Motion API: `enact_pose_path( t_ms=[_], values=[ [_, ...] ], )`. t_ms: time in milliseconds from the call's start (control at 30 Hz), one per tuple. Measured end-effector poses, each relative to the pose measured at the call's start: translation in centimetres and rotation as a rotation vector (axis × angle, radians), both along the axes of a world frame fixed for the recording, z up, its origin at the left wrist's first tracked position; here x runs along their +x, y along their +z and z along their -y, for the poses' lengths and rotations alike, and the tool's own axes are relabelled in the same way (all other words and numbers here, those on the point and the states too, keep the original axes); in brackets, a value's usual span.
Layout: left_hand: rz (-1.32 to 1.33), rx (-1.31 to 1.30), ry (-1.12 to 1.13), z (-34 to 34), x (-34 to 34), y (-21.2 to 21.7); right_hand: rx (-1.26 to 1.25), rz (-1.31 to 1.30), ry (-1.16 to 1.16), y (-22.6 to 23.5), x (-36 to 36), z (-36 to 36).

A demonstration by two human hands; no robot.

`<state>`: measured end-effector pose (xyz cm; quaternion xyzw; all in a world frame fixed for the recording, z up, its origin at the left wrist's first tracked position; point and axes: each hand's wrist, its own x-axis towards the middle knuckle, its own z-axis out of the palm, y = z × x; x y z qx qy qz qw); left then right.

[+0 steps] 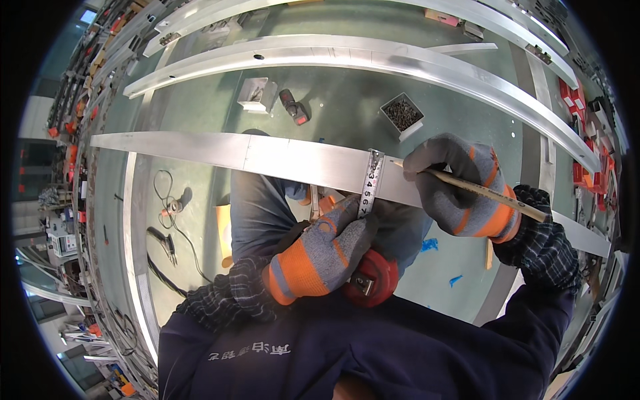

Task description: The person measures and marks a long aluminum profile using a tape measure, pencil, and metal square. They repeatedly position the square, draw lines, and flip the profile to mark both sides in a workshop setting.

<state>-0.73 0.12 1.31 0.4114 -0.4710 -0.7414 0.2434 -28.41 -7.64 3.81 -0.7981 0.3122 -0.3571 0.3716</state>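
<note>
**Two gloved hands, one tape, one pencil on a metal bar**

Two hands work across a long flat metal bar (280,159) that runs from the left edge toward the right edge of the view. The left hand (320,257) is closed around a red tape measure (373,280), its fingers pressing the tape blade (370,183), which crosses the bar from near edge to far edge and hooks over the far edge. The right hand (460,193) is curled shut on a pencil (487,193), with the tip just beside the blade on the bar's face.

The likely trouble is the blade: it stands slightly tilted across the bar, so a mark taken here could land off. If the left fingers ease, the hook may slip and the blade snap back. A box of dark screws (402,115) and a drill (293,107) lie on the floor beyond the bar, well apart.
</note>
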Motion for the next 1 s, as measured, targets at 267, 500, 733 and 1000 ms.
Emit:
enact_pose_path(
  t_ms=[267,500,733,1000],
  values=[
    [0.001,0.009,0.010,-0.1,-0.2,0.2,0.071,-0.074,0.034,-0.4,-0.3,0.2],
    [0.343,-0.292,-0.324,0.2,1.0,-0.2,0.024,-0.070,0.041,0.3,0.2,0.3],
    [0.081,0.032,-0.022,0.3,-0.1,1.2,-0.100,-0.021,0.093,0.0,0.6,0.9],
    [0.236,-0.158,-0.169,0.6,0.3,0.9,-0.121,-0.042,0.099,0.3,0.7,0.9]
  ],
)
